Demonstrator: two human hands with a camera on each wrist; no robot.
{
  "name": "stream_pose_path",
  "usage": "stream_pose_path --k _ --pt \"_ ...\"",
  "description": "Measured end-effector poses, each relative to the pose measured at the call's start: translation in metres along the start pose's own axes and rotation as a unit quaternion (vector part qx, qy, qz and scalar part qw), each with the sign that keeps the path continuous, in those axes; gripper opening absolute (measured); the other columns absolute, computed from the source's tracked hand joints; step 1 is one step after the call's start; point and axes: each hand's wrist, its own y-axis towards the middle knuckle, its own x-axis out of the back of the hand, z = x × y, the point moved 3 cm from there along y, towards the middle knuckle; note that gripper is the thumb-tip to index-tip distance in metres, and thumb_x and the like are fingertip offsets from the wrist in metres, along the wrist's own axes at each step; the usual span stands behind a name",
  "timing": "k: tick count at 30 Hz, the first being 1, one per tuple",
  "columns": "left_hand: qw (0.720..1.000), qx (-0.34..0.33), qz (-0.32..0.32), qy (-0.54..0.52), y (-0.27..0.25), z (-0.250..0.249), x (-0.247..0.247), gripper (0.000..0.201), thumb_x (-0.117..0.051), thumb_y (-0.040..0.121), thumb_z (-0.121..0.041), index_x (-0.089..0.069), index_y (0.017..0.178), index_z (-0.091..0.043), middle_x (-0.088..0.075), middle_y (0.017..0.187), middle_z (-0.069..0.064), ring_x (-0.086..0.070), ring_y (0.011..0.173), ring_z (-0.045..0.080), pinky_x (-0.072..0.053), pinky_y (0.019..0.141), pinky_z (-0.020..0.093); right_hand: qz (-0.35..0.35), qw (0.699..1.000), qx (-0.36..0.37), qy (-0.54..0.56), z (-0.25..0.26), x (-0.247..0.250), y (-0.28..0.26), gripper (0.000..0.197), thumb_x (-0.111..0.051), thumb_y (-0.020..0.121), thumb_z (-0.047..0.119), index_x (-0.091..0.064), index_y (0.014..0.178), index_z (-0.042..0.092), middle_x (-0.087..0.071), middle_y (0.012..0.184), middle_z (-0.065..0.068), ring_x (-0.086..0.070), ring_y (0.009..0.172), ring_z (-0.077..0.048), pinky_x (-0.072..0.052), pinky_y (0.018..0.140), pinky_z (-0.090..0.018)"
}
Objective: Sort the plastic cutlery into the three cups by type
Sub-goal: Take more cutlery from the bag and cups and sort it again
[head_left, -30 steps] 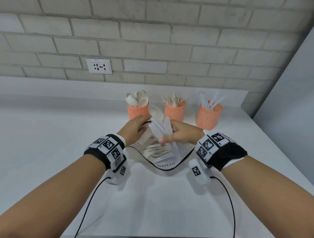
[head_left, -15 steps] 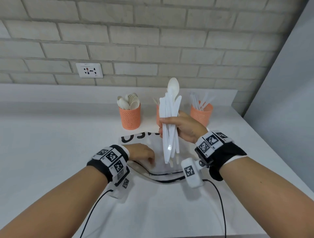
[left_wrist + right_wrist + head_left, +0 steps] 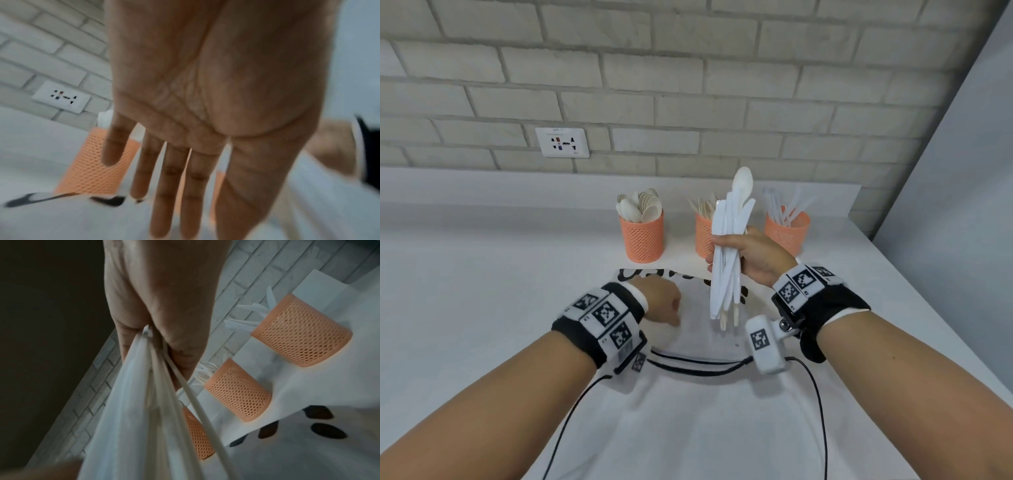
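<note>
Right hand grasps a bundle of white plastic cutlery, held upright above the white bag that lies flat on the white counter; fingers curled round the middle of the bundle, a spoon bowl topmost, serrated knife edges visible along the sides, handles hanging below the fist. Left hand low over the bag's left part, palm down; wrist view shows fingers straight and slightly spread, holding nothing. Three orange mesh cups in a row at the far edge of the counter, beyond the bag: left cup with spoons, middle cup with forks, partly hidden behind the bundle, right cup with knives. Brick wall behind, wall socket far left.
</note>
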Motion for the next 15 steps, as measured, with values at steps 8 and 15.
stream_pose_path --k 8,15 --pt "0.771 -0.136 -0.080 -0.617 0.000 -0.019 0.056 0.057 -0.061 0.087 -0.030 -0.040 0.138 -0.015 -0.061 0.118 0.004 -0.062 0.095 0.009 -0.053 0.072 0.017 0.085 0.995 0.031 0.052 0.020 -0.023 0.008 0.009 -0.055 0.090 0.008 -0.060 0.084 0.006 -0.061 0.079 -0.008 -0.062 0.076 -0.019 -0.056 0.067 -0.028" --pt "0.636 -0.174 -0.035 -0.751 0.012 -0.024 0.071 0.019 -0.051 0.094 -0.011 -0.055 0.112 -0.008 -0.065 0.090 0.009 -0.069 0.072 0.013 -0.059 0.070 0.023 0.061 0.997 0.050 0.025 0.041 -0.026 0.016 0.015 -0.053 0.092 0.010 -0.059 0.079 0.006 -0.062 0.072 -0.006 -0.064 0.070 -0.015 -0.058 0.063 -0.025"
